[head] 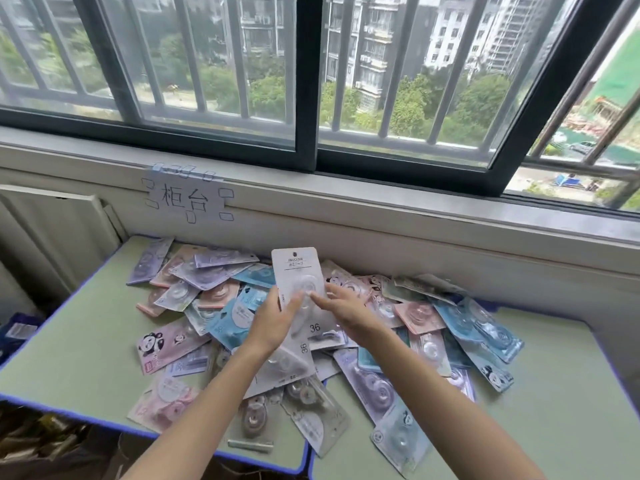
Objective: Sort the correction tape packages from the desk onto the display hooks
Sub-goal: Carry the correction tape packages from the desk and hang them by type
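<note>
Beneath the barred window (304, 81), left hand (273, 320) grips a white package (298, 271) over the heap (381, 341) — right hand (346, 306), fingers loose, merely touches it, so it could slip back unsorted.

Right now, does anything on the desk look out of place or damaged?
Nothing looks damaged. The packages lie in a loose, overlapping heap across the desk, some face down. The left hand holds a white package upright; the right hand touches it.

Bright daylight from the window (311, 81); wide-angle edges curve, slightly soft
</note>
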The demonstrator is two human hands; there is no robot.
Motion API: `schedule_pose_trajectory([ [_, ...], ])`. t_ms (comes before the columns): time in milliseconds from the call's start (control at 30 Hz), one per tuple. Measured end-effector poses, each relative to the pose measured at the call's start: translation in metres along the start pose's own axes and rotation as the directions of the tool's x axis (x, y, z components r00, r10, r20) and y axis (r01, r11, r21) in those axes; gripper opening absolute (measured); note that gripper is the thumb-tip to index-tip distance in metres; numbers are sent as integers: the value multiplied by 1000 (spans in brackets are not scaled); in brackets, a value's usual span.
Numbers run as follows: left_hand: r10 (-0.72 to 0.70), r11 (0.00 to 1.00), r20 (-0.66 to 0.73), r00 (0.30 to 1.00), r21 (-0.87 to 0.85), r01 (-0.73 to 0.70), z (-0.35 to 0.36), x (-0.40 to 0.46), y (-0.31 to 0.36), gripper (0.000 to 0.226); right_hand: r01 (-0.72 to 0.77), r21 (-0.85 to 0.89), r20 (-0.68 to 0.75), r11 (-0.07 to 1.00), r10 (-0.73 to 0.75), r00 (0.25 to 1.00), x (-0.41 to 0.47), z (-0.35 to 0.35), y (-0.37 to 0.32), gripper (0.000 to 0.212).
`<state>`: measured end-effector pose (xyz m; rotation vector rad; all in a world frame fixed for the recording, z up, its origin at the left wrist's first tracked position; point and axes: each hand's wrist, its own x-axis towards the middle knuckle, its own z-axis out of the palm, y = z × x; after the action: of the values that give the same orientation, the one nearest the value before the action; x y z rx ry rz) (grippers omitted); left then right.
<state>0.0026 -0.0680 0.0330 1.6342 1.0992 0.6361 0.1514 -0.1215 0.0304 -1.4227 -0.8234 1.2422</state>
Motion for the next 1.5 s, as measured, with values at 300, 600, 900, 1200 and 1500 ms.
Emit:
schedule_pose_trajectory([
  [300,-32,990,-20,999,-138,29,-50,50,-15,27,-238,-377,-396,895,76,915,72,-1,17,22],
  [600,-122,957,-11,992,-268,115,-88,78,-40,19,-652,-465,-642,598,280,714,124,-2,69,72],
  [900,-131,955,32,991,-265,135,-84,105,-50,18,-604,-165,-611,780,400,683,110,-24,57,31],
  [1200,-112,943,86,990,-305,133,-65,117,-46,32,-265,-104,-536,959,170,827,86,-34,-4,39],
  [1500,-94,937,124,988,-324,130,-52,115,-39,27,-135,-36,-321,990,116,940,98,18,-17,12],
])
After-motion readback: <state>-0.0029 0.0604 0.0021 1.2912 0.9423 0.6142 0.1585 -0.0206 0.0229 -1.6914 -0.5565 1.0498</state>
